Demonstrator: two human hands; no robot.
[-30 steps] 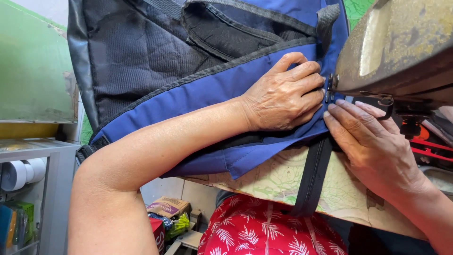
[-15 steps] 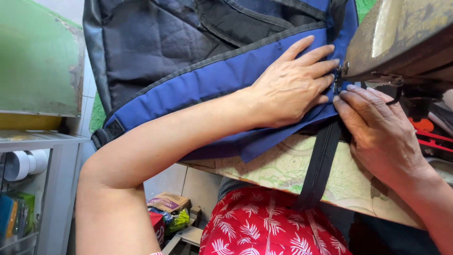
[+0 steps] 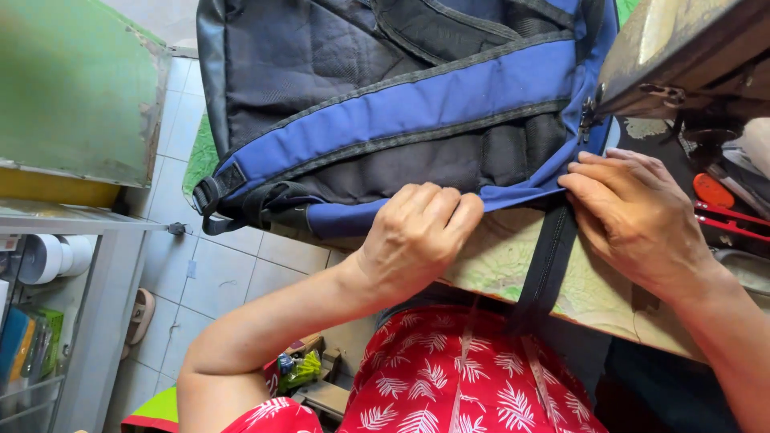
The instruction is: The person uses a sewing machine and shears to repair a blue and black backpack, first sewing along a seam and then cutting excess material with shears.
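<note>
The blue-and-black fabric backpack (image 3: 417, 104) lies unzipped, contents unseen. The left hand (image 3: 417, 236) has slid down, fingers curled gripping its lower edge; right hand (image 3: 634, 212) fingers together, pressing it.

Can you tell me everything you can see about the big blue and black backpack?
The backpack is blue with black quilted padding and looks like woven fabric. A blue shoulder strap crosses it, ending in a black buckle. It lies across the worn table, one end hanging over the tiled floor. The left hand grips its lower blue edge; the right hand presses that edge down. A black strap dangles below.
</note>
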